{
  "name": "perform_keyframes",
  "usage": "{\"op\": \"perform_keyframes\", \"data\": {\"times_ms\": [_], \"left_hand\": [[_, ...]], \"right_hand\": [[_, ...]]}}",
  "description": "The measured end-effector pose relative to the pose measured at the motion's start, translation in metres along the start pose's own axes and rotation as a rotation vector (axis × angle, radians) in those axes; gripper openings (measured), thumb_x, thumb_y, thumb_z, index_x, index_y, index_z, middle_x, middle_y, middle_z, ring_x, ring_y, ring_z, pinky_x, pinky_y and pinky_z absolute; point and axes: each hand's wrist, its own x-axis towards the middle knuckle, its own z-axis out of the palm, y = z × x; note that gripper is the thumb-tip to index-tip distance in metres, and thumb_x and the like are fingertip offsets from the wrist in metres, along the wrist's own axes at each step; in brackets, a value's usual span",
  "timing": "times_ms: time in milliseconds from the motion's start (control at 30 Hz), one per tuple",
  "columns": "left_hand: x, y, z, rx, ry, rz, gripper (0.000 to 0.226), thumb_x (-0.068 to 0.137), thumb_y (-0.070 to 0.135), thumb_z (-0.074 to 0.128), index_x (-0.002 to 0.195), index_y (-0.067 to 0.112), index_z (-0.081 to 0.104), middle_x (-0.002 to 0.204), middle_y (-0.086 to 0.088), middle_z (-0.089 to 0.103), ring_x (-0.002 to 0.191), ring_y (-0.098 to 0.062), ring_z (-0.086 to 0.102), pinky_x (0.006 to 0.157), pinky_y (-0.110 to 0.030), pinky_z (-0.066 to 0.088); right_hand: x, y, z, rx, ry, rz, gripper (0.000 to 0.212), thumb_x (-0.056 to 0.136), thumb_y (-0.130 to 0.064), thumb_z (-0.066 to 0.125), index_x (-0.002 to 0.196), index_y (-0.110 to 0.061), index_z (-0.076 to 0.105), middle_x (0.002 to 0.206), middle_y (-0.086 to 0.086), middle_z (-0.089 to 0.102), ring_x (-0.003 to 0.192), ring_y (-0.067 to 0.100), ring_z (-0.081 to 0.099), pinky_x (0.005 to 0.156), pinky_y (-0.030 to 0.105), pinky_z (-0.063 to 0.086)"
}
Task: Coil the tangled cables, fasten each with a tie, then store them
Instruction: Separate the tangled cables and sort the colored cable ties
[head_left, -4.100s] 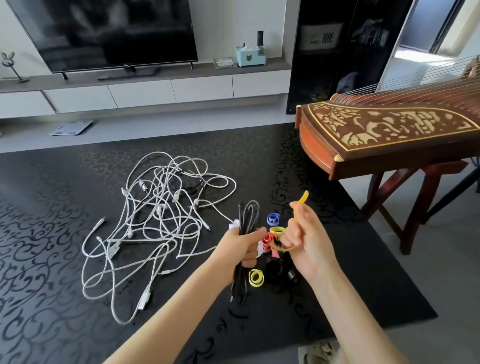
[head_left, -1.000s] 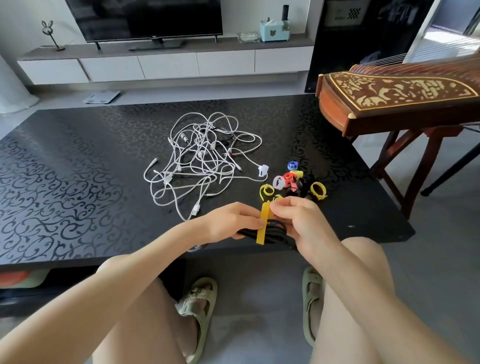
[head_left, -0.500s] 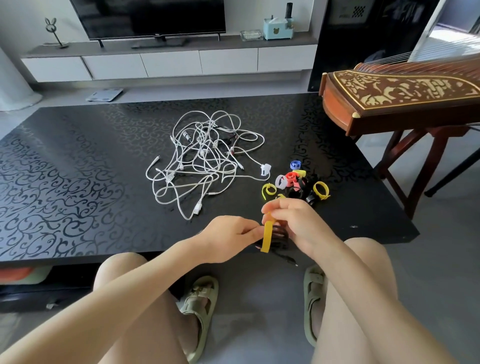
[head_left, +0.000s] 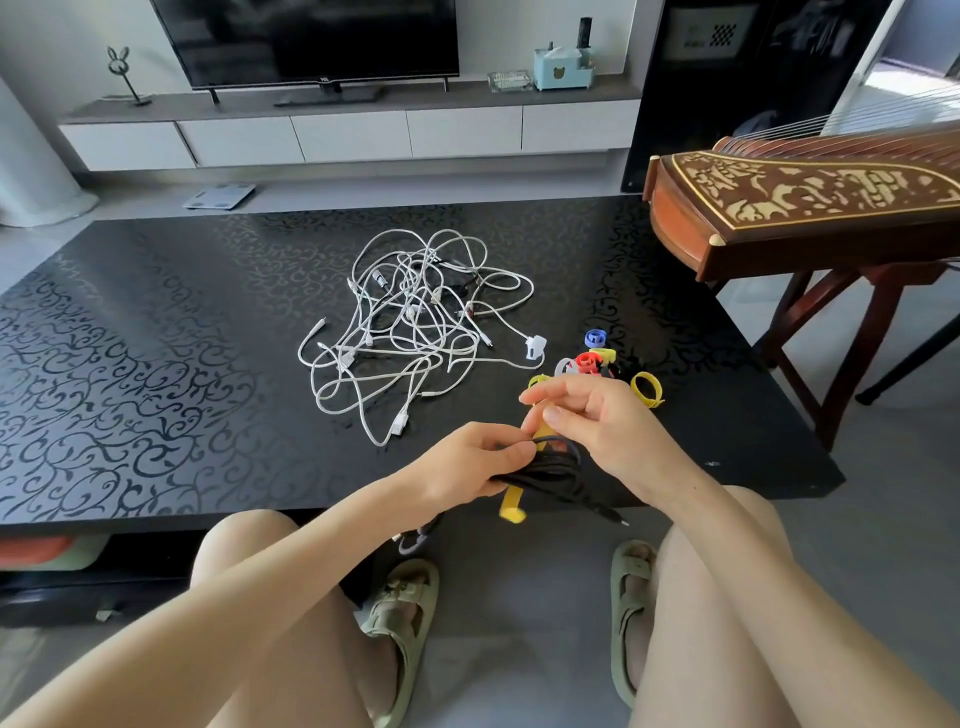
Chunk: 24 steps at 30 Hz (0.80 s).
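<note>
1. The left hand (head_left: 470, 462): on my feed it is clamped on the black cable (head_left: 558, 467). Its fingers curl round the left side of the coiled bundle, which is held over the near edge of the table (head_left: 156, 338), above the knees.
2. The right hand (head_left: 602, 431): thumb and forefinger pinch the upper end of the yellow tie (head_left: 511, 506). The other fingers are loosely spread above the coil.
3. The yellow tie: it runs downward across the bundle, just right of the left hand's fingertips. Its free lower end hangs below the coil. I cannot tell whether it is fastened at any point.
4. The plug (head_left: 615, 518): this loose end of the black cable trails from the bundle toward the lower right, past the table edge.
5. The white cables (head_left: 410, 332): a tangled heap at mid-table, beyond the left hand and apart from it. A white adapter (head_left: 536, 347) lies at the heap's right edge.
6. The spare ties (head_left: 589, 361): a small cluster of rolled ties in red, yellow, blue and white. It sits right of the white heap and just beyond the right hand. One yellow loop (head_left: 648, 389) lies at the cluster's right side.
7. Surroundings, as I see them: a wooden zither (head_left: 805, 202) on a stand, right of the table, and a television (head_left: 311, 36) on a low cabinet (head_left: 353, 135) at the far wall.
</note>
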Motion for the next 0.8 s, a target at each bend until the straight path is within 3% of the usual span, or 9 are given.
{"op": "perform_keyframes", "data": {"times_ms": [133, 267, 367, 433, 567, 667, 800], "left_hand": [[0.001, 0.006, -0.003, -0.123, 0.113, -0.026, 0.034, 0.100, 0.024, 0.046, 0.071, 0.025, 0.066, 0.052, 0.005, 0.030, 0.041, -0.008, 0.018, 0.041, -0.019, 0.010], [0.005, 0.017, -0.004, -0.178, 0.199, 0.010, 0.039, 0.101, 0.024, 0.044, 0.066, 0.026, 0.062, 0.050, 0.005, 0.034, 0.039, -0.007, 0.020, 0.041, -0.021, 0.009], [0.009, 0.022, -0.002, -0.207, 0.201, 0.023, 0.044, 0.101, 0.024, 0.044, 0.059, 0.028, 0.059, 0.051, 0.004, 0.034, 0.040, -0.007, 0.020, 0.042, -0.022, 0.009], [0.010, 0.022, -0.002, -0.202, 0.207, 0.034, 0.044, 0.101, 0.023, 0.043, 0.059, 0.027, 0.057, 0.048, 0.008, 0.035, 0.038, -0.006, 0.021, 0.039, -0.020, 0.010], [0.013, 0.017, -0.004, -0.085, 0.304, 0.138, 0.026, 0.101, 0.020, 0.041, 0.087, 0.012, 0.061, 0.053, 0.007, 0.039, 0.043, -0.007, 0.030, 0.041, -0.017, 0.024], [0.014, 0.011, 0.000, 0.068, 0.401, 0.261, 0.024, 0.101, 0.019, 0.041, 0.096, 0.027, 0.064, 0.066, 0.002, 0.046, 0.057, -0.012, 0.037, 0.056, -0.026, 0.031], [0.014, 0.007, 0.002, 0.116, 0.422, 0.312, 0.025, 0.100, 0.023, 0.040, 0.093, 0.035, 0.061, 0.061, 0.013, 0.048, 0.053, -0.005, 0.036, 0.053, -0.019, 0.031]], "right_hand": [[-0.020, -0.004, 0.001, -0.415, 0.365, -0.397, 0.028, 0.086, 0.001, 0.052, 0.101, -0.015, 0.071, 0.105, -0.004, 0.064, 0.103, 0.006, 0.055, 0.090, 0.020, 0.039], [-0.037, -0.002, 0.013, -0.553, 0.260, -0.487, 0.028, 0.078, -0.010, 0.062, 0.104, -0.011, 0.071, 0.095, -0.002, 0.059, 0.093, 0.012, 0.053, 0.085, 0.018, 0.041], [-0.028, -0.005, 0.020, -0.541, 0.249, -0.470, 0.019, 0.081, -0.023, 0.069, 0.094, -0.010, 0.074, 0.085, -0.004, 0.058, 0.083, 0.010, 0.054, 0.072, 0.018, 0.043], [-0.022, -0.007, 0.021, -0.396, 0.260, -0.425, 0.012, 0.084, -0.020, 0.067, 0.084, -0.010, 0.072, 0.081, -0.008, 0.058, 0.074, 0.004, 0.052, 0.066, 0.013, 0.039], [-0.014, -0.009, 0.015, 0.032, 0.256, -0.101, 0.021, 0.094, -0.012, 0.055, 0.082, -0.016, 0.071, 0.072, -0.010, 0.067, 0.064, 0.000, 0.057, 0.057, 0.014, 0.045], [-0.007, -0.012, 0.016, 0.073, 0.240, 0.006, 0.028, 0.097, -0.011, 0.050, 0.080, -0.008, 0.071, 0.066, -0.007, 0.067, 0.056, 0.002, 0.055, 0.050, 0.016, 0.044], [0.003, -0.016, 0.013, 0.092, 0.235, 0.095, 0.025, 0.095, -0.018, 0.056, 0.080, -0.009, 0.073, 0.055, -0.012, 0.061, 0.047, 0.001, 0.043, 0.048, 0.009, 0.036]]}}
